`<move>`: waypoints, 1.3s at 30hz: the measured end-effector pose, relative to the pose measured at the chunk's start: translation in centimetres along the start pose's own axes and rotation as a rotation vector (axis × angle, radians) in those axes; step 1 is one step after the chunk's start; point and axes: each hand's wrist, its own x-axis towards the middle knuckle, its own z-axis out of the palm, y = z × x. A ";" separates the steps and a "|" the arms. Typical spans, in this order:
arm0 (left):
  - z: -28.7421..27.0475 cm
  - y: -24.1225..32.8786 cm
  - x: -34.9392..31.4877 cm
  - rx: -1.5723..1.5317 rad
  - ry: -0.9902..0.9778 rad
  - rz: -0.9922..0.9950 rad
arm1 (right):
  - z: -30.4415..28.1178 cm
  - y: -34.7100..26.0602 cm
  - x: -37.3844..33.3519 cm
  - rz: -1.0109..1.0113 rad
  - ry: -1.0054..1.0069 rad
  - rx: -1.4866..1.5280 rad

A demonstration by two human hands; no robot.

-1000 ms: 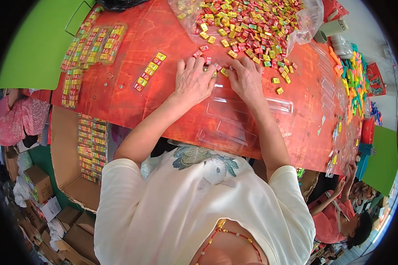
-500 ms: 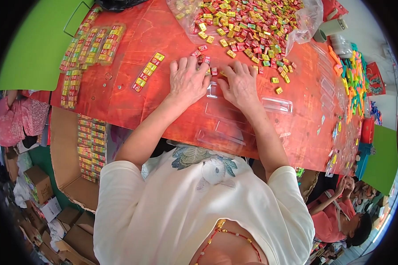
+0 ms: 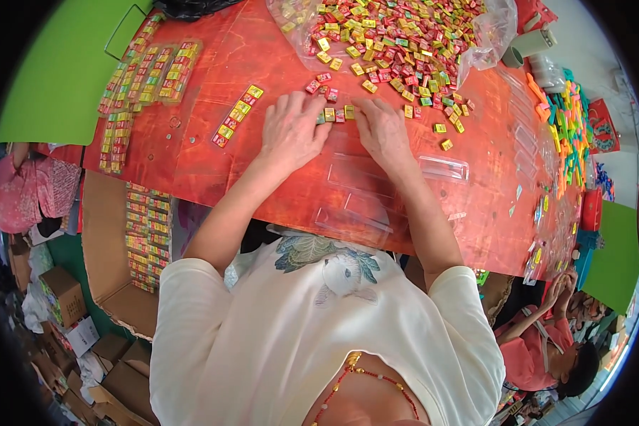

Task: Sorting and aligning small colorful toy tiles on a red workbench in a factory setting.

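Between my two hands lies a short row of small yellow, red and green boxes (image 3: 340, 115) on the red table. My left hand (image 3: 291, 133) has its fingers bent, with the thumb side against the row's left end. My right hand (image 3: 382, 133) presses its fingertips at the right end. A few loose red boxes (image 3: 323, 84) lie just beyond my left fingertips. To the left of that hand is a filled strip of red and yellow boxes (image 3: 238, 116). Clear plastic trays (image 3: 362, 175) lie nearer to me; whether one sits under the row is hidden.
A large heap of small boxes (image 3: 405, 42) on clear plastic fills the far side. Filled packs (image 3: 179, 71) are stacked at the left. Below them stands a carton (image 3: 106, 241) with more packs. Another tray (image 3: 444, 169) and colourful plastic pieces (image 3: 569, 128) are to the right.
My hands have shifted slightly apart, left hand to the left, and the row of boxes now shows between them. The clear tray end seen between my wrists is no longer visible.
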 end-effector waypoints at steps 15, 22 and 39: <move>-1.8 -0.5 -0.3 -0.004 -0.282 -0.082 | -0.3 -0.5 1.2 -0.158 -0.173 -0.222; -1.3 -0.2 0.2 -0.021 -0.254 -0.028 | 0.5 0.3 0.9 -0.213 -0.058 -0.200; 0.4 4.7 -1.0 -0.308 -0.112 0.214 | -7.0 1.7 -7.7 0.022 -0.083 -0.097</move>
